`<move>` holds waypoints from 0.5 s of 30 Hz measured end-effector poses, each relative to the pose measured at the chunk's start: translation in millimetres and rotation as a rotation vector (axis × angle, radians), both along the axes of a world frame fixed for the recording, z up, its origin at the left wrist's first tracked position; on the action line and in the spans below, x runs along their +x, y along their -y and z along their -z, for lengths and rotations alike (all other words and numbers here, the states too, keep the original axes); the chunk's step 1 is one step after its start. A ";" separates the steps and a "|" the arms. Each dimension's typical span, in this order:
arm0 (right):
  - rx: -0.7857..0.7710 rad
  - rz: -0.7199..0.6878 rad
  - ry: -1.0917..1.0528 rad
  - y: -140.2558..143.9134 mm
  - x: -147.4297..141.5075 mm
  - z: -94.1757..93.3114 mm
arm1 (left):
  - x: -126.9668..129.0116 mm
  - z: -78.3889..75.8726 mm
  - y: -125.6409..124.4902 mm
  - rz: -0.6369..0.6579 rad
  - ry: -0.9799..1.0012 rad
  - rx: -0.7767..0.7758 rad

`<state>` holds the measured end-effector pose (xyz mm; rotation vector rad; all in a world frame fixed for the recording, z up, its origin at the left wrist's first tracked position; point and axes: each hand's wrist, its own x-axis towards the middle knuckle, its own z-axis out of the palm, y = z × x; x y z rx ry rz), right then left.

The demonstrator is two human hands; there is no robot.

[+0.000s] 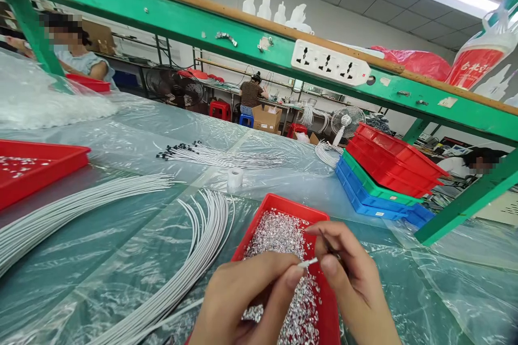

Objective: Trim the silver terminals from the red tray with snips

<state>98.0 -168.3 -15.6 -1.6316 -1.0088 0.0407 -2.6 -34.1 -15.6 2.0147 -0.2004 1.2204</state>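
My left hand point(251, 291) is closed, pinching a white cable point(309, 262) between thumb and forefinger close to its end. The cable tip points right, toward my other hand. My right hand point(352, 275) is closed around dark, thin tweezers point(329, 245), partly hidden by the fingers. A small gap shows between the cable tip and the right fingers. Both hands are above a red tray point(265, 206) full of small shiny metal pieces point(279, 232). Left of the tray lies a bundle of white cables point(202, 242).
Another white cable bundle point(81, 205) lies at left, near a red tray point(73, 159) with small pieces. Behind are cables with black ends point(226, 157) and a white roll point(234, 179). Stacked bins point(388, 161) stand at right. A green shelf beam point(182, 27) crosses above. Other people sit farther back.
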 end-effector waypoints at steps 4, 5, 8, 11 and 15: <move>0.041 0.133 0.273 10.1 -6.7 -3.1 | 3.2 -3.4 -3.7 0.090 -0.129 -0.004; 0.033 0.151 0.326 12.0 -8.1 -4.5 | 3.4 -3.8 -3.7 0.108 -0.153 -0.007; -0.006 0.100 0.388 15.7 -9.1 -9.1 | 3.5 -3.5 -2.4 0.156 -0.195 -0.036; -0.059 0.056 0.396 19.7 -6.4 -12.9 | 4.6 0.1 -1.0 0.175 -0.204 -0.039; -0.136 0.027 0.415 26.5 -2.1 -14.4 | 7.9 7.1 -1.2 0.142 -0.168 0.037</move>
